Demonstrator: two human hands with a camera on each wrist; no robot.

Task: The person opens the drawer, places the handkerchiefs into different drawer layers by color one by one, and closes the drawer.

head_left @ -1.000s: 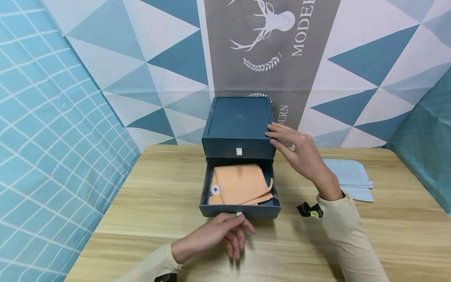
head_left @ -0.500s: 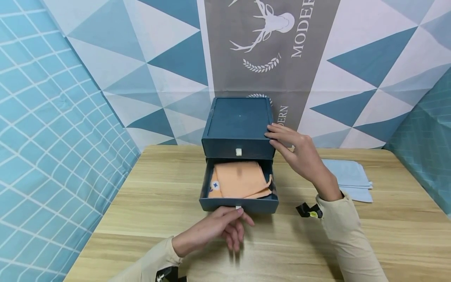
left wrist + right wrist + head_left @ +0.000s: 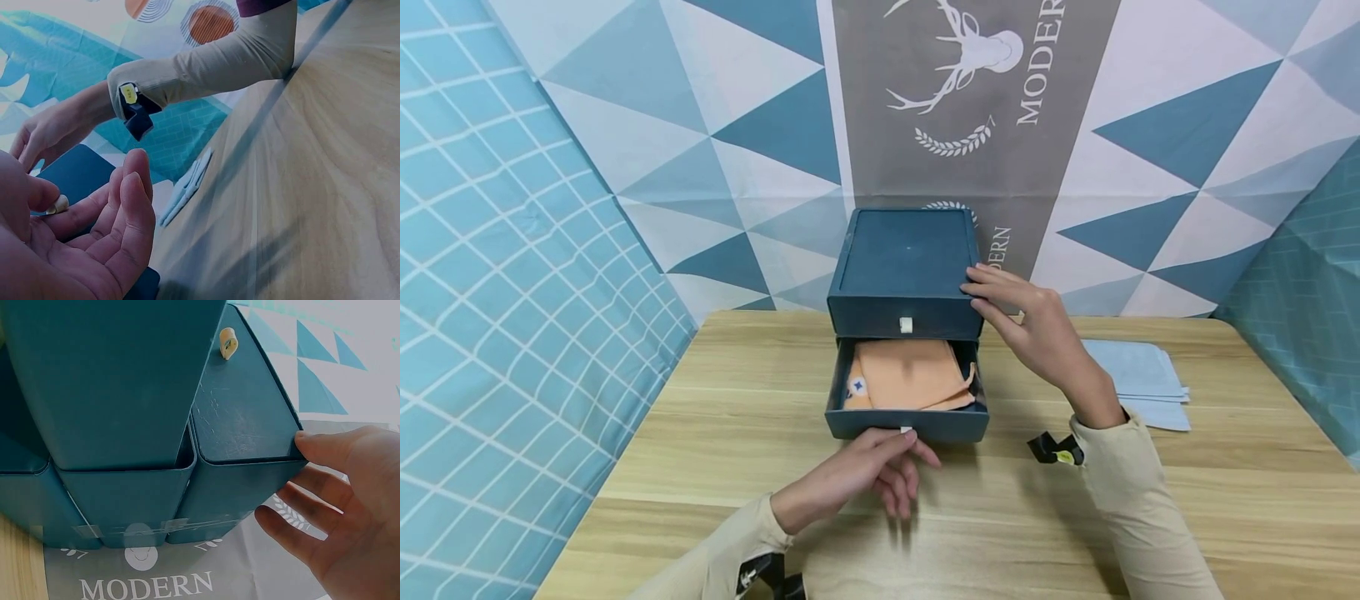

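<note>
A dark blue drawer box (image 3: 910, 258) stands against the back wall, its upper drawer closed. The drawer below (image 3: 951, 427) sticks out towards me, with a folded orange cloth (image 3: 913, 375) lying inside. My left hand (image 3: 876, 475) pinches the small white pull tab (image 3: 59, 205) on that drawer between thumb and forefinger; the other fingers are loosely bent below. On the box's upper right front corner rests my right hand (image 3: 1041, 333). Its thumb and fingers touch the corner from the front and side in the right wrist view, without curling round it.
A folded light blue cloth (image 3: 1138, 371) lies on the wooden table (image 3: 722, 417) to the right, beyond my right forearm. The upper drawer has its own white tab (image 3: 906, 325). A patterned backdrop (image 3: 775, 167) rises right behind the box.
The lower drawer has slid partway back into the box, away from me, with my left hand moving along at its tab. My right hand has stayed at the box's corner.
</note>
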